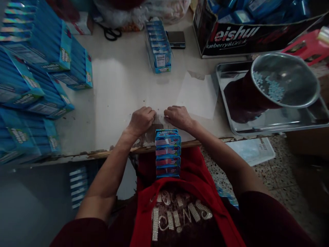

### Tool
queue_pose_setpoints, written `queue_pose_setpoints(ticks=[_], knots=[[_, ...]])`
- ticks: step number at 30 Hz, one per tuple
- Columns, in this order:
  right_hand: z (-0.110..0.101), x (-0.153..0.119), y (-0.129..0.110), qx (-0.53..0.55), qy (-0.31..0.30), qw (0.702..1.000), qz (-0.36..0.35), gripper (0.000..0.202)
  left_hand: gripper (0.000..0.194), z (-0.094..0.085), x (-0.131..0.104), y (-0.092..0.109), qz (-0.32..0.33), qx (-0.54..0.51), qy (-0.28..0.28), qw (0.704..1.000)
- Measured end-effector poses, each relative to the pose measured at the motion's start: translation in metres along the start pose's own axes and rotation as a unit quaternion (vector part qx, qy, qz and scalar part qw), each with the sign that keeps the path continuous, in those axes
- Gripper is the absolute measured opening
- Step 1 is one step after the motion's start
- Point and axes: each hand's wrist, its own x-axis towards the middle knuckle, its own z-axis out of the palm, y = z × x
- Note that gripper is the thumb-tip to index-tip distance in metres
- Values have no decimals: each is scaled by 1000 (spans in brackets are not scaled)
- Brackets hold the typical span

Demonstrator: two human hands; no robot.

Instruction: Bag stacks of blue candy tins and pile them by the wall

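The pale worktable (120, 85) takes up most of the room in front of the person, its near edge chipped and worn. Along its left side rise stacks of blue cartons (33, 68), piled several high. At the far right sits a big black cardboard box (239, 37) with white lettering, filled with more blue packs. Below it lies a steel tray (272, 123) holding a round metal sieve (285, 80) with a scatter of pale blue pieces in it. Further back in the middle stands a long open display box (159, 46) of small blue packs, its long axis running away from the person, with a dark scale (176, 39) just beside it and black scissors (111, 33) to its left.

A sheet of clear film (197, 94) lies flat on the table just beyond the hands.

Closest in, a row of small blue candy boxes (168, 152) lies in a line from the table edge down onto the red apron, its long axis pointing straight away from the person toward the gap between the hands.

The left hand (141, 120) and right hand (178, 117) rest knuckles-up on the table just beyond the row's far end, close together. Both have fingers curled tightly under; I cannot tell what, if anything, they pinch.
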Motion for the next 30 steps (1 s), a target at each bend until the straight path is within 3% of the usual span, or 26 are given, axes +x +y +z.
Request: queue_pose_setpoints(ticks=[4, 9, 13, 16, 19, 22, 26, 30], knots=[[-6, -36, 4, -10, -30, 998, 57, 24, 22, -1, -29, 16, -22, 1, 27, 999], [-3, -69, -3, 60, -37, 992, 105, 19, 27, -15, -48, 38, -65, -29, 17, 997], [-14, -75, -14, 113, 0, 982, 150, 15, 26, -31, -45, 42, -72, -48, 25, 996], [-25, -70, -22, 97, 29, 977, 189, 19, 26, -37, -37, 42, -113, -54, 39, 991], [-34, -67, -29, 89, 27, 978, 188, 23, 25, -43, -36, 43, -150, -55, 49, 986], [-40, -75, -34, 119, 28, 977, 173, 24, 27, -55, -50, 49, -132, -62, 49, 988], [-51, -95, -45, 171, 71, 969, 165, 21, 24, -74, -72, 66, -135, -42, 111, 984], [-59, -111, -58, 204, 163, 949, 175, 19, 19, -84, -79, 81, -169, -87, 204, 960]])
